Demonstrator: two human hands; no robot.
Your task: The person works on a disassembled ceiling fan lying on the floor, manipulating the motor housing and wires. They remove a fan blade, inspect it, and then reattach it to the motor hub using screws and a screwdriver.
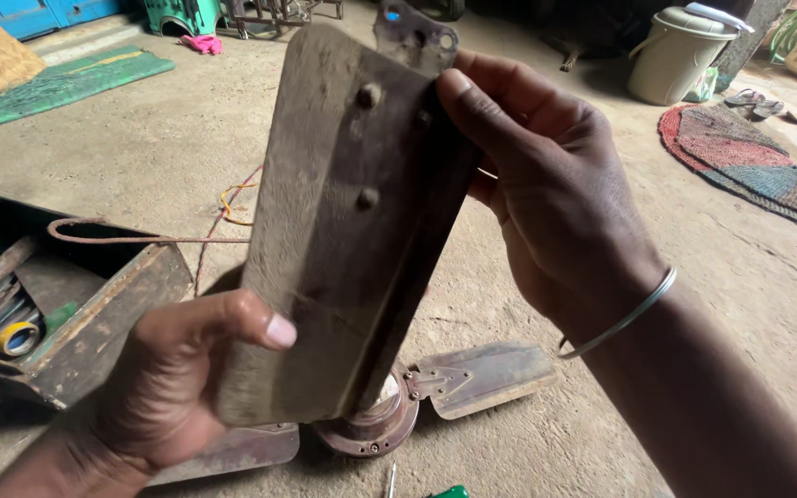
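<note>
Both hands grip the blade (343, 231), left hand (177, 387) closed low, right hand (546, 194) closed high beside the bracket (414, 35); best held steady above the motor (371, 424).

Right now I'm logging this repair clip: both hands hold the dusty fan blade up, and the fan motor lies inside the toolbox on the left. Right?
Not quite. Both the left hand and right hand do hold the fan blade, but the fan motor lies on the bare floor, outside the toolbox, as the head view shows.
</note>
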